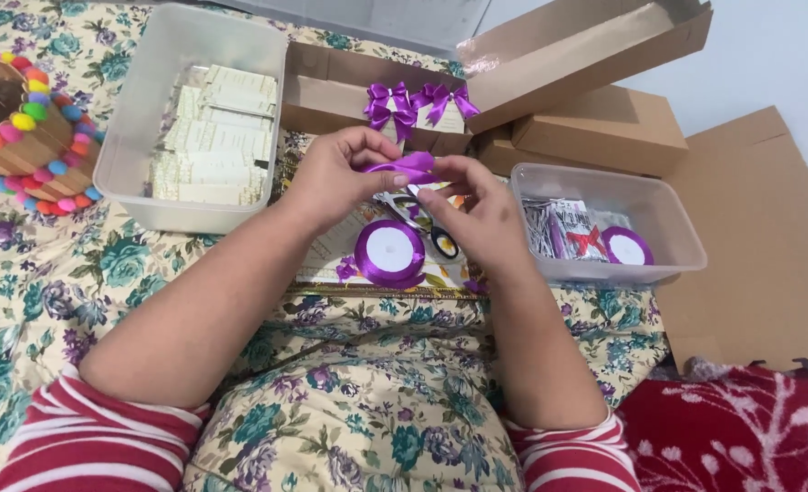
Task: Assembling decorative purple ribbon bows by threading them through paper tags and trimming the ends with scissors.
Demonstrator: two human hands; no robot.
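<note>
My left hand (335, 178) and my right hand (477, 214) meet above a floral cloth, both pinching a folded loop of purple ribbon (406, 166) between the fingertips. Just below them lies a spool of purple ribbon (389, 252) with a white centre. A pair of scissors (422, 219) lies partly hidden under my right hand. Two finished purple bows (417, 102) sit on cards at the edge of an open brown cardboard box (331, 87).
A clear plastic tub (130, 137) with stacked pale cards stands at the left. Another clear tub (668, 228) at the right holds a ribbon spool and a red bow. A basket rimmed with coloured pom-poms (21, 128) is far left. Closed cardboard boxes (604, 128) lie behind.
</note>
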